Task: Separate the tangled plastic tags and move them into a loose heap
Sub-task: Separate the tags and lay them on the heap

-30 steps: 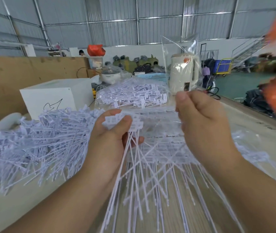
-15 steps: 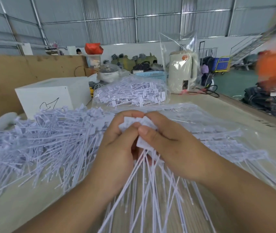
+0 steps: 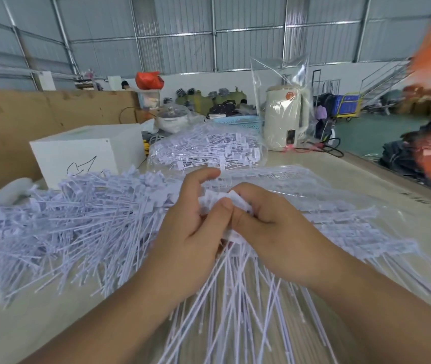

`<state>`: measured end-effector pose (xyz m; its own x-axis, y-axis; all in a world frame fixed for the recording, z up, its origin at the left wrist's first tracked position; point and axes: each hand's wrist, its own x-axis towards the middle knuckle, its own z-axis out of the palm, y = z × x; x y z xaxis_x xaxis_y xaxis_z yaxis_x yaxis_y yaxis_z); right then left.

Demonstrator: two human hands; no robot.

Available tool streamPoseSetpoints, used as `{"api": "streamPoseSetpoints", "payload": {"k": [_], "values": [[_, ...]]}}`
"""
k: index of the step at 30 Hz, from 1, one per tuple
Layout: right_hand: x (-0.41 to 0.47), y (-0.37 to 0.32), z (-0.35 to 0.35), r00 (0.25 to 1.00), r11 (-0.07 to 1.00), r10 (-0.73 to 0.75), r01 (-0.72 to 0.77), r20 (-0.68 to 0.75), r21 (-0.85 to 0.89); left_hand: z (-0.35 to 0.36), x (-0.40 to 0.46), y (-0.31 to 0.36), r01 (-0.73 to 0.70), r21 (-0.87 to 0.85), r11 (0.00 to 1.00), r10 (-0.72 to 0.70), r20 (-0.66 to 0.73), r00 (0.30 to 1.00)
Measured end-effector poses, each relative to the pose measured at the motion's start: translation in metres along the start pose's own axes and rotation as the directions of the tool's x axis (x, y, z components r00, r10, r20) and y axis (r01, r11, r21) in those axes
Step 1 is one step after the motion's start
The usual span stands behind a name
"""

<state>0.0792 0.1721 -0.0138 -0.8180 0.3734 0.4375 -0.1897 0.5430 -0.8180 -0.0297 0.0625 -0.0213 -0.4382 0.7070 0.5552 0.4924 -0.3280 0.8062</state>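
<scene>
A bunch of white plastic tags hangs between my hands, long thin tails fanning down toward me over the table. My left hand and my right hand meet at the bunch's flat heads, thumbs side by side, both pinching them. My left index finger is raised above the heads. A wide loose heap of separated tags lies on the table at my left. More tags lie in clear plastic to my right.
A filled clear bag of tags lies behind my hands. A white box stands at back left, a cream kettle in plastic at back right. A cardboard wall closes the left. The table edge runs along the right.
A second ago my hands were apart, the right raised at a sheet of tags. They came together on the tag heads and lowered; since half a second ago they have hardly shifted.
</scene>
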Motion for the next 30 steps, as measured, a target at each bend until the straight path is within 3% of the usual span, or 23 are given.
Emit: {"api": "streamPoseSetpoints", "payload": {"k": [3, 7, 10, 12, 13, 14, 17, 19, 23, 30], "values": [[0.000, 0.001, 0.005, 1.000, 0.998, 0.028, -0.028, 0.004, 0.055, 0.001, 0.003, -0.003, 0.093, -0.181, 0.979, -0.089, 0.034, 0.995], [0.000, 0.000, 0.009, 1.000, 0.994, 0.013, -0.013, -0.001, 0.110, 0.002, 0.005, -0.002, 0.179, -0.202, 0.963, -0.171, 0.055, 0.984], [0.001, 0.004, 0.010, 1.000, 0.995, -0.009, 0.012, -0.028, 0.101, -0.001, 0.004, 0.004, 0.093, 0.137, 0.986, -0.098, 0.031, 0.995], [0.002, 0.005, 0.011, 0.999, 0.994, -0.018, 0.022, -0.039, 0.104, -0.006, 0.004, 0.007, -0.033, 0.502, 0.864, -0.006, 0.076, 0.997], [0.002, 0.005, 0.011, 0.998, 0.994, -0.023, 0.028, -0.054, 0.104, -0.008, 0.004, 0.008, -0.055, 0.586, 0.808, 0.002, 0.092, 0.996], [0.003, 0.005, 0.011, 0.997, 0.994, -0.028, 0.035, -0.069, 0.100, -0.009, 0.003, 0.008, -0.038, 0.583, 0.812, -0.020, 0.093, 0.996], [0.002, 0.002, 0.010, 0.996, 0.994, -0.038, 0.046, -0.075, 0.095, -0.005, 0.003, 0.007, 0.086, 0.295, 0.951, -0.112, 0.071, 0.991], [0.001, 0.000, 0.010, 0.998, 0.989, -0.039, 0.046, -0.052, 0.141, -0.003, 0.002, 0.003, 0.079, 0.153, 0.985, -0.090, 0.065, 0.994], [0.002, 0.001, 0.011, 1.000, 0.991, -0.029, 0.030, -0.011, 0.129, -0.003, 0.000, -0.005, 0.036, 0.182, 0.983, -0.048, 0.060, 0.997], [0.005, 0.014, 0.005, 0.993, 0.996, 0.077, -0.081, 0.087, 0.040, 0.004, 0.001, -0.017, 0.135, 0.180, 0.974, -0.161, 0.137, 0.977]]}}
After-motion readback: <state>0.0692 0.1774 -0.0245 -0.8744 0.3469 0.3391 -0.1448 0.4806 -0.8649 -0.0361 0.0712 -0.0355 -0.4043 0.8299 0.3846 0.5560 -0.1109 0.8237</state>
